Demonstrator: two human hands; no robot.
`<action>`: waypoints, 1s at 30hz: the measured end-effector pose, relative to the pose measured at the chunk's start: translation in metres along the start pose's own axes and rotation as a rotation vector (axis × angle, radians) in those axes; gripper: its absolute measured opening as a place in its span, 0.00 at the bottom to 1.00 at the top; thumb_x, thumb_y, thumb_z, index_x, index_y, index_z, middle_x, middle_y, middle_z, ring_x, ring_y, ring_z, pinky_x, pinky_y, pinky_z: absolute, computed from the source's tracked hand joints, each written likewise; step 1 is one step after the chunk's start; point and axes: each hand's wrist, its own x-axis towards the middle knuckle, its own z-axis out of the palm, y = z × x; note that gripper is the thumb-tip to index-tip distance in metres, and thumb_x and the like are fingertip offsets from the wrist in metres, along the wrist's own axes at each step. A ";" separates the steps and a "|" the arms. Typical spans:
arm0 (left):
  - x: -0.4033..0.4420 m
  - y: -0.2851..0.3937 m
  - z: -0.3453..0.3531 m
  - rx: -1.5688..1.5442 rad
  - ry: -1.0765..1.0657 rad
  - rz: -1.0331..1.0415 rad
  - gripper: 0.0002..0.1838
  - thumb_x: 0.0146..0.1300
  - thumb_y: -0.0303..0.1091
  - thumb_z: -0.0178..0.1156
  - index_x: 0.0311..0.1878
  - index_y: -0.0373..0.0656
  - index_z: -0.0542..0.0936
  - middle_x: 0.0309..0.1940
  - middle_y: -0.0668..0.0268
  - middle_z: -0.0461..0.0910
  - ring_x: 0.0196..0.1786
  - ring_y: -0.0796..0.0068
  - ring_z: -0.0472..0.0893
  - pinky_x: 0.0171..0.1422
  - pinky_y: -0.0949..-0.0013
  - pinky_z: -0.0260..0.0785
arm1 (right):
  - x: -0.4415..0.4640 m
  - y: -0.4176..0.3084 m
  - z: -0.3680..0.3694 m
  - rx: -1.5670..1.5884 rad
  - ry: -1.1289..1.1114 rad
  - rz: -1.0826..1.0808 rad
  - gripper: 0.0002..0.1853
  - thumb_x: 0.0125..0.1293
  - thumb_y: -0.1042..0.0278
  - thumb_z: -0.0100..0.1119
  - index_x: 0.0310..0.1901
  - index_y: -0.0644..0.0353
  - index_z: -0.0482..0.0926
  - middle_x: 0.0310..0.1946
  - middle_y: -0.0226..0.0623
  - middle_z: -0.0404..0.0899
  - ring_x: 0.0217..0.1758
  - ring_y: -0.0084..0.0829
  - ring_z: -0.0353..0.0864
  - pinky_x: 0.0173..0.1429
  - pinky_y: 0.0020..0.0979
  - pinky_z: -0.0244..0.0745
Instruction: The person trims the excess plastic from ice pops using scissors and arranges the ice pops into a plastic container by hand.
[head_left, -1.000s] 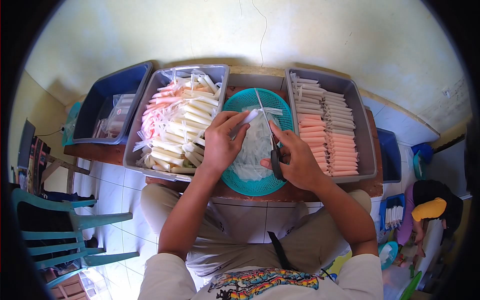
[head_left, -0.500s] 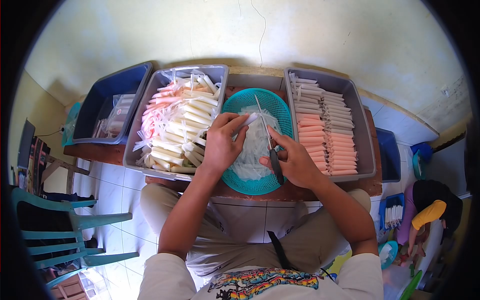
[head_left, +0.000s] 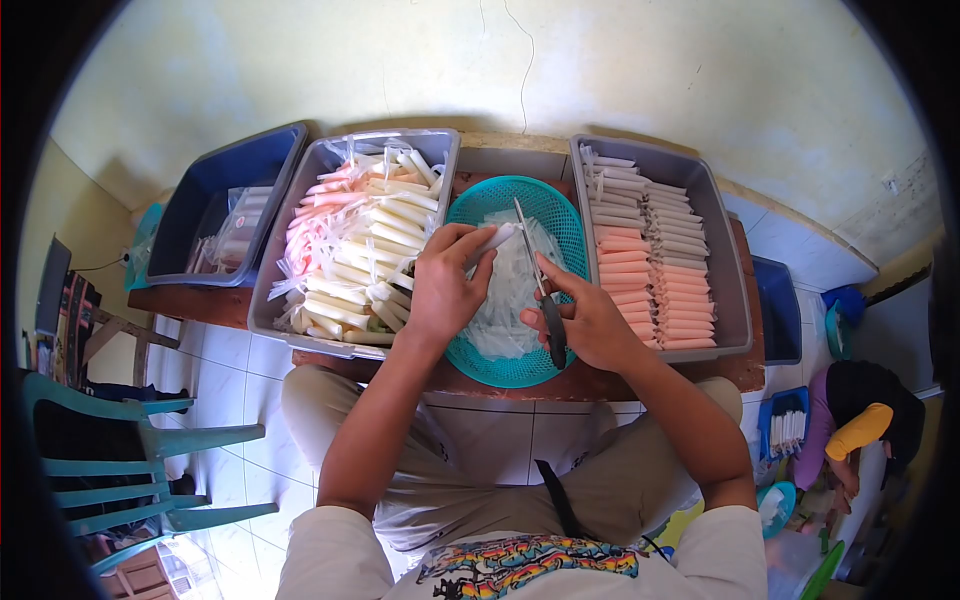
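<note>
My left hand (head_left: 450,280) pinches a pale, plastic-wrapped stick (head_left: 492,243) above the teal mesh basket (head_left: 567,212). Scissors (head_left: 549,315) with black handles are in my right hand (head_left: 582,318), their blades close together and pointing up beside the stick's tip. Clear plastic scraps (head_left: 508,310) lie in the basket below. To the left, a grey tub (head_left: 268,268) holds a loose heap of cream and pink sticks with long plastic ends. In the grey tub (head_left: 735,270) on the right, pinkish-white and pink sticks lie in stacked rows.
A dark blue tub (head_left: 185,215) with a few packed sticks is at the far left, and another blue tub (head_left: 778,310) is at the right. A teal chair (head_left: 150,470) stands at lower left. A co-worker (head_left: 865,410) bends over at the right edge.
The long plastic end at the stick's tip no longer shows. The scissor blades have closed and moved slightly down. The co-worker's arms have shifted.
</note>
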 end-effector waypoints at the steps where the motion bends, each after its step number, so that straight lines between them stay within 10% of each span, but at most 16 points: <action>1: 0.000 -0.001 0.000 0.000 0.000 0.000 0.16 0.63 0.21 0.73 0.55 0.40 0.90 0.46 0.58 0.88 0.45 0.57 0.90 0.49 0.60 0.84 | 0.001 -0.001 0.000 -0.043 0.008 0.009 0.46 0.72 0.67 0.76 0.86 0.57 0.59 0.52 0.34 0.73 0.36 0.21 0.83 0.37 0.26 0.81; 6: 0.001 -0.003 0.002 0.012 0.024 0.039 0.16 0.64 0.21 0.72 0.55 0.39 0.90 0.47 0.57 0.88 0.45 0.58 0.90 0.49 0.60 0.84 | 0.010 0.009 -0.002 -0.322 0.080 -0.080 0.49 0.70 0.59 0.78 0.86 0.59 0.59 0.49 0.38 0.75 0.39 0.25 0.84 0.40 0.28 0.80; 12: 0.002 -0.002 0.004 -0.002 0.008 0.014 0.20 0.64 0.20 0.71 0.60 0.41 0.88 0.46 0.57 0.88 0.43 0.61 0.89 0.50 0.61 0.83 | 0.020 0.003 0.013 -0.612 0.103 -0.108 0.59 0.64 0.40 0.78 0.83 0.72 0.58 0.53 0.64 0.78 0.56 0.57 0.84 0.64 0.45 0.77; 20: 0.002 0.001 0.003 -0.023 0.026 0.012 0.23 0.65 0.19 0.70 0.64 0.43 0.86 0.44 0.59 0.87 0.41 0.66 0.87 0.47 0.64 0.81 | 0.053 0.042 0.049 -0.933 0.154 -0.005 0.48 0.66 0.68 0.67 0.83 0.73 0.52 0.61 0.63 0.67 0.51 0.65 0.88 0.52 0.53 0.87; 30: 0.002 0.003 0.001 -0.063 0.006 0.005 0.27 0.64 0.20 0.70 0.68 0.44 0.84 0.42 0.61 0.86 0.39 0.69 0.85 0.43 0.66 0.79 | 0.064 0.065 0.057 -1.029 0.215 -0.019 0.44 0.65 0.73 0.64 0.80 0.77 0.56 0.61 0.63 0.69 0.47 0.62 0.90 0.49 0.51 0.89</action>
